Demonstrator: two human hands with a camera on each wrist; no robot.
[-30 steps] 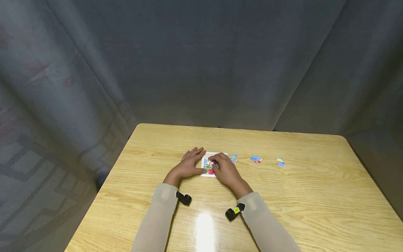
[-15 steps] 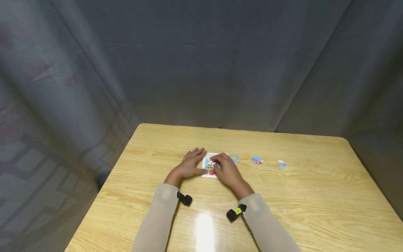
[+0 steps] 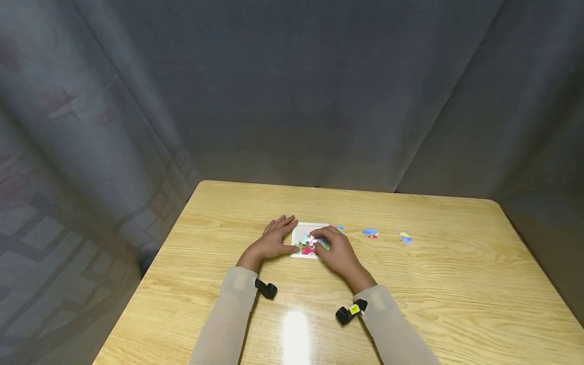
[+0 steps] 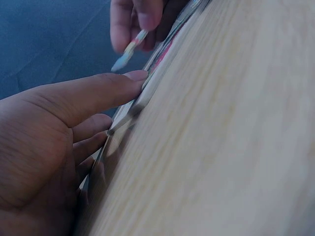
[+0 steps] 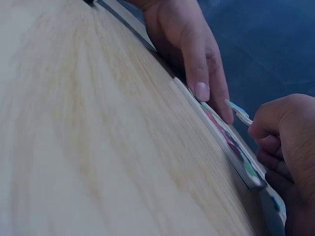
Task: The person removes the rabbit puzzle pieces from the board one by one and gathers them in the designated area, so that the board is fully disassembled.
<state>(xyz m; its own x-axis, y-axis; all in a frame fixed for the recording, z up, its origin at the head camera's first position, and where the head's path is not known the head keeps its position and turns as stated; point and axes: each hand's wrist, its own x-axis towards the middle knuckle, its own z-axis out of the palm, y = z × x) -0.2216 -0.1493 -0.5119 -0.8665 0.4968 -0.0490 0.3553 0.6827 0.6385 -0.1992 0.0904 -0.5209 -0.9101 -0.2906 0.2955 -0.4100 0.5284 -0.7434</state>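
A small white puzzle tray (image 3: pixel 304 227) with a colourful picture lies mid-table. My left hand (image 3: pixel 274 239) lies flat beside its left edge, with the thumb (image 4: pixel 103 91) against the tray rim (image 4: pixel 147 91). My right hand (image 3: pixel 335 251) hovers over the tray's right half and pinches a thin light-blue puzzle piece (image 5: pixel 238 112), tilted just above the tray (image 5: pixel 221 132). The same piece (image 4: pixel 129 51) shows between the right hand's fingertips in the left wrist view.
Loose puzzle pieces lie in a row to the right of the tray: one (image 3: pixel 339 228) just past my right hand, another (image 3: pixel 370 232) further on, a third (image 3: pixel 404 237) farthest. The wooden table (image 3: pixel 433 284) is ringed by grey curtains.
My right hand has drawn back toward the right and near side, uncovering more of the tray, and holds a piece over it. The left hand has stayed in place.
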